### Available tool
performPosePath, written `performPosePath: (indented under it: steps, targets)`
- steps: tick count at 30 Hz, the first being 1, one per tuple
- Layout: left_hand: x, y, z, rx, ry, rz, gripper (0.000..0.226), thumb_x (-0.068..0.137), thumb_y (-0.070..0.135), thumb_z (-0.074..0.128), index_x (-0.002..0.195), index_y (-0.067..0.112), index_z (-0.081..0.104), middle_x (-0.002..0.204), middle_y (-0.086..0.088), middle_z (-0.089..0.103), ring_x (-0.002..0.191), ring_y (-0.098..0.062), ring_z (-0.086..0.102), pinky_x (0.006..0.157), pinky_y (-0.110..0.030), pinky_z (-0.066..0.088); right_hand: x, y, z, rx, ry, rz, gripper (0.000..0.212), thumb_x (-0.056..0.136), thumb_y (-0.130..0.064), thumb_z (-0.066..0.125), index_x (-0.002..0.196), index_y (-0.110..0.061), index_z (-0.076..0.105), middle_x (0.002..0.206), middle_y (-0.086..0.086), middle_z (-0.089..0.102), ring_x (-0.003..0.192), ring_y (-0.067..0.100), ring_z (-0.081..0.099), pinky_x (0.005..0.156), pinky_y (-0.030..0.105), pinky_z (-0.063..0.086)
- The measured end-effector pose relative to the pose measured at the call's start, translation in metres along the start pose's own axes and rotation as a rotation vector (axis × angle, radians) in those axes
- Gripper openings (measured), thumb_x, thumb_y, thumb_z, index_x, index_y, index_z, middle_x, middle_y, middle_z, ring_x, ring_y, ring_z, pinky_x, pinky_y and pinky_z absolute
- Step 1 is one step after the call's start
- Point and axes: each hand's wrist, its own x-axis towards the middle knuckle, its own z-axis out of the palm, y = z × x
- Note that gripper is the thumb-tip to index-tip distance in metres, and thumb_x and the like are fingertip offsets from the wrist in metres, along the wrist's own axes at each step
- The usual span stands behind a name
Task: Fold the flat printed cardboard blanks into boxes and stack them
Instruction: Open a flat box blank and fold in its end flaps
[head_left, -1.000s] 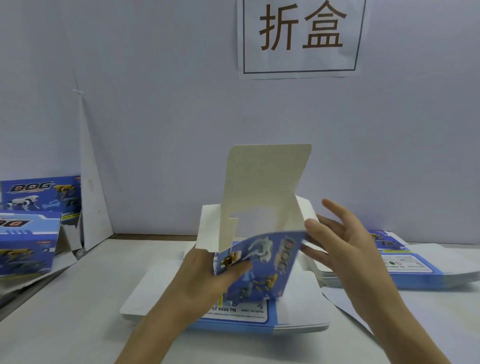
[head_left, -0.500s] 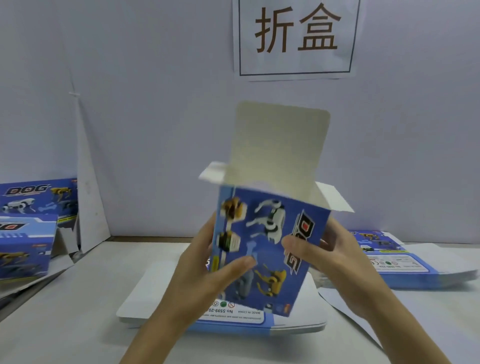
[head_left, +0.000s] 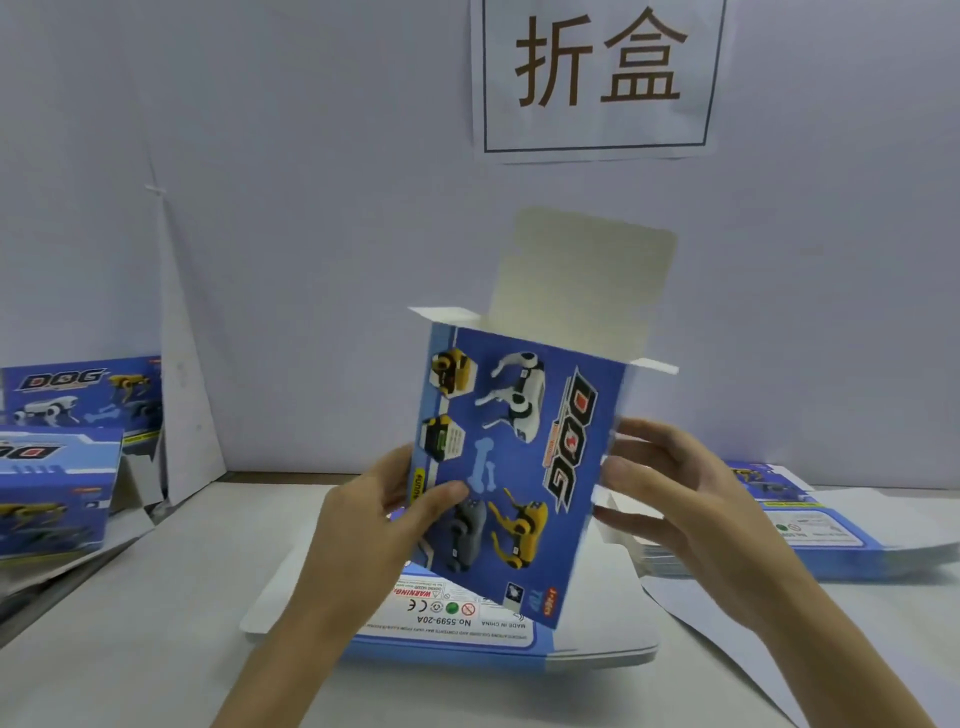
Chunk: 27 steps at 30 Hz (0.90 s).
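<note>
One part-folded box (head_left: 519, 467), held upright at frame centre above the table (head_left: 156, 623), top flaps open.
Hands, two: left hand (head_left: 374, 525) grips the box, thumb on the printed front, fingers behind its left edge; right hand (head_left: 691, 509) has straight, spread fingers against its right side. Flat blanks, two stacks: centre stack (head_left: 467, 642), partly hidden by the box; right stack (head_left: 831, 545). Folded boxes, two, left edge: front one (head_left: 52, 493), rear one (head_left: 88, 395). One wall sign (head_left: 597, 78), top.

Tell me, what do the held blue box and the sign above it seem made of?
Box: thin cardboard, it seems, with a smooth printed blue outside and a plain matte off-white inside, seen on the raised flap; its folds are crisp. Sign: probably white paper, a thin flat sheet with printed brown characters.
</note>
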Motion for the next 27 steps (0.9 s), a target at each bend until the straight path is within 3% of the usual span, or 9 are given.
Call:
performPosePath:
  steps: [4, 7, 10, 13, 17, 19, 22, 25, 27]
  targets:
    - [-0.004, 0.003, 0.014, -0.092, -0.114, -0.009, 0.081, 0.067, 0.033, 0.077, 0.125, 0.063, 0.028, 0.112, 0.046, 0.052, 0.105, 0.019, 0.053, 0.068, 0.0, 0.044, -0.003, 0.005, 0.01, -0.093, -0.043, 0.002, 0.06, 0.062, -0.033, 0.082, 0.115, -0.024, 0.056, 0.105, -0.008, 0.071, 0.098, 0.013, 0.069, 0.077, 0.031, 0.059]
    - [-0.009, 0.002, 0.027, -0.032, -0.137, -0.088, 0.116, 0.049, 0.052, 0.084, 0.111, 0.085, -0.009, 0.119, 0.056, 0.026, 0.116, 0.025, 0.036, 0.078, 0.0, 0.043, -0.004, 0.013, 0.019, -0.132, -0.066, -0.003, 0.055, 0.07, -0.034, 0.082, 0.117, -0.032, 0.054, 0.107, -0.014, 0.069, 0.104, 0.01, 0.066, 0.081, 0.032, 0.058]
    - [-0.01, 0.0, 0.031, 0.146, -0.058, -0.033, 0.129, 0.038, 0.065, 0.075, 0.111, 0.076, -0.031, 0.119, 0.046, 0.013, 0.118, 0.031, 0.017, 0.086, 0.009, 0.027, -0.003, 0.018, 0.019, -0.127, -0.122, -0.014, 0.05, 0.077, -0.02, 0.075, 0.121, -0.031, 0.053, 0.111, -0.012, 0.068, 0.106, 0.008, 0.065, 0.078, 0.027, 0.058]
    - [-0.01, -0.005, 0.028, 0.211, -0.001, 0.077, 0.132, 0.04, 0.066, 0.074, 0.122, 0.07, -0.03, 0.121, 0.034, 0.016, 0.121, 0.024, 0.022, 0.086, 0.009, 0.028, 0.001, 0.018, 0.012, -0.057, -0.092, -0.027, 0.046, 0.088, 0.011, 0.054, 0.116, -0.024, 0.058, 0.107, -0.007, 0.071, 0.097, 0.009, 0.067, 0.072, 0.024, 0.056]
    - [-0.006, -0.014, 0.02, 0.392, 0.005, 0.282, 0.138, 0.043, 0.062, 0.081, 0.143, 0.045, -0.013, 0.13, 0.018, 0.022, 0.125, -0.005, 0.037, 0.097, -0.022, 0.037, 0.003, 0.009, -0.003, -0.003, -0.034, -0.184, 0.05, 0.065, 0.013, 0.054, 0.106, -0.014, 0.061, 0.093, 0.003, 0.072, 0.075, 0.018, 0.062, 0.055, 0.024, 0.046]
    - [-0.004, -0.013, 0.015, 0.4, -0.001, 0.341, 0.135, 0.044, 0.058, 0.08, 0.144, 0.043, -0.011, 0.132, 0.017, 0.023, 0.124, -0.001, 0.037, 0.1, -0.03, 0.039, 0.002, 0.006, -0.011, 0.115, -0.08, -0.28, 0.062, 0.055, 0.011, 0.038, 0.108, -0.011, 0.059, 0.101, 0.006, 0.071, 0.09, 0.019, 0.067, 0.065, 0.025, 0.053]
    - [-0.003, -0.014, 0.01, 0.448, -0.013, 0.407, 0.133, 0.048, 0.058, 0.079, 0.146, 0.033, -0.007, 0.137, 0.015, 0.019, 0.127, -0.011, 0.035, 0.094, -0.063, 0.044, -0.002, -0.002, -0.014, 0.153, -0.103, -0.37, 0.037, 0.07, -0.002, 0.049, 0.103, -0.01, 0.063, 0.097, 0.009, 0.067, 0.093, 0.024, 0.063, 0.083, 0.036, 0.051]
    - [-0.003, -0.01, 0.008, 0.457, -0.016, 0.452, 0.135, 0.048, 0.061, 0.078, 0.148, 0.027, -0.006, 0.135, 0.009, 0.025, 0.125, -0.013, 0.037, 0.09, -0.062, 0.048, -0.001, -0.006, -0.008, 0.28, 0.117, -0.337, 0.012, 0.081, -0.022, 0.067, 0.089, -0.023, 0.076, 0.087, -0.006, 0.073, 0.08, 0.008, 0.067, 0.07, 0.021, 0.054]
    - [-0.005, -0.008, 0.007, 0.441, -0.055, 0.468, 0.131, 0.054, 0.065, 0.076, 0.15, 0.031, -0.007, 0.138, 0.008, 0.023, 0.129, -0.02, 0.039, 0.091, -0.058, 0.05, 0.001, 0.0, -0.002, 0.396, 0.255, -0.261, 0.017, 0.081, -0.028, 0.065, 0.09, -0.021, 0.077, 0.089, -0.006, 0.075, 0.079, 0.006, 0.069, 0.068, 0.021, 0.055]
